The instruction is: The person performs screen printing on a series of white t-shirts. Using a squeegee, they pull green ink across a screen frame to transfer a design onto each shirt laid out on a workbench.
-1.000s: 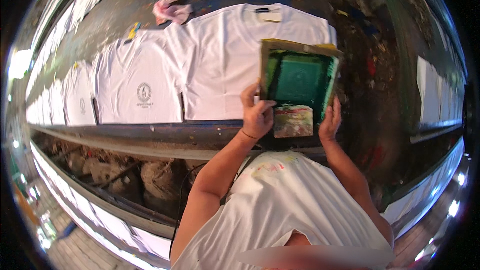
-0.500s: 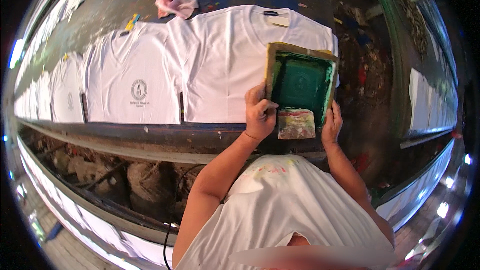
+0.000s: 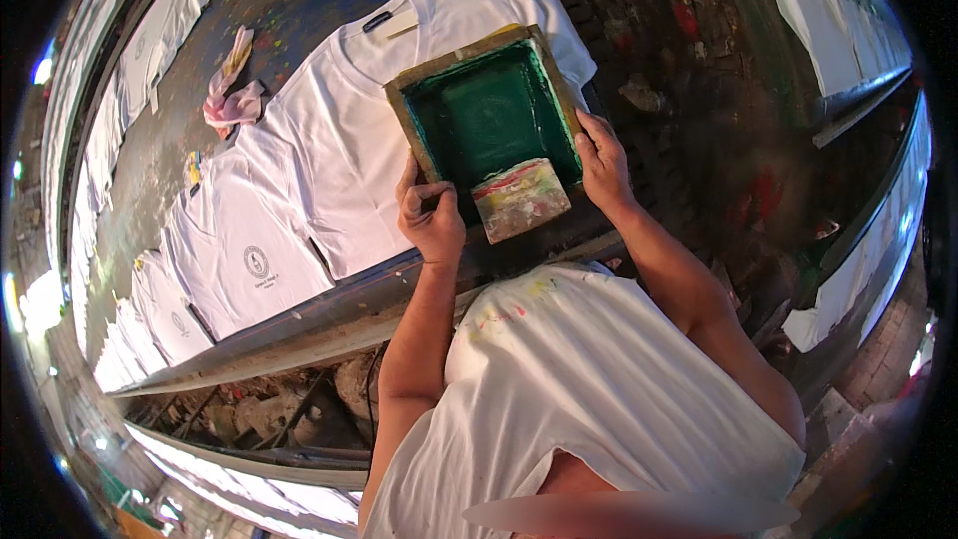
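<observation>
A wooden screen-printing frame [image 3: 461, 59] with green mesh is between my two hands, over the right part of a plain white T-shirt [image 3: 349, 155]. My left hand [image 3: 432, 218] is closed on its lower left side, thumb and forefinger close to the rim. On its right side, my right hand [image 3: 605, 165] grips the rim with the thumb on top. A paint-smeared squeegee [image 3: 521, 202] leans inside at the near end, its face streaked red and yellow. Whether the frame touches the shirt I cannot tell.
To the left, a white shirt with a dark round print [image 3: 256, 262] lies in a row of several shirts along the dark table [image 3: 329, 299]. A pink rag [image 3: 235, 105] is beyond them. More white shirts [image 3: 838, 25] lie on a table at the right.
The view has swung, so table and shirts now slant up to the right. In the picture the frame sits further left and tilts counter-clockwise, with both hands still on it.
</observation>
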